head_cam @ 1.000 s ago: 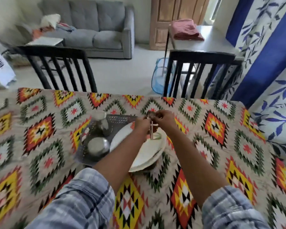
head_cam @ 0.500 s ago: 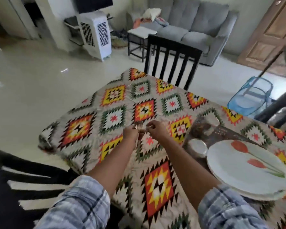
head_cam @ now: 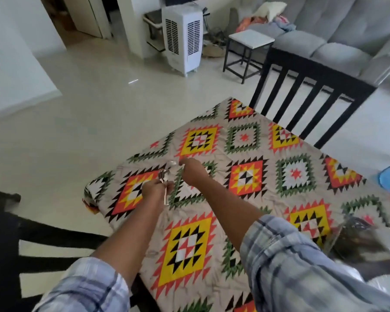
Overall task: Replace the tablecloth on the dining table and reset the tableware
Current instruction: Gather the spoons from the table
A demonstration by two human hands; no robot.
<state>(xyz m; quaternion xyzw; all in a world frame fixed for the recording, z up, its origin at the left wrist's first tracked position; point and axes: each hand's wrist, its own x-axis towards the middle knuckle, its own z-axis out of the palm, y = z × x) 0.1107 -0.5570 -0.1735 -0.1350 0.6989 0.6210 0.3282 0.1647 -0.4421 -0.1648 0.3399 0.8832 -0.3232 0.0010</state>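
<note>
**Head view, place-setting stage.** The geometric-patterned tablecloth in red, yellow, green and black [head_cam: 245,176] already covers the dining table. One second earlier both hands met over white plates on the dark serving tray [head_cam: 356,242]. The view has since swung to the table's left end, so the tray now sits blurred at the lower right edge.

The hands, still joined half a second ago, are now separated. The left hand [head_cam: 155,191] has its fingers curled round a bunch of shiny metal spoons [head_cam: 162,175], bowls up and handles hanging below the fist. The right hand [head_cam: 193,171] pinches a single metal spoon [head_cam: 172,163] and holds it low over the cloth near the table's left edge. Whether it touches the fabric cannot be told. A black slat-backed chair [head_cam: 313,84] stands at the far side.

Judgement: the cloth change looks complete, and cutlery is now being dealt out, one spoon per place. The tray's dishes appear not yet distributed.
</note>
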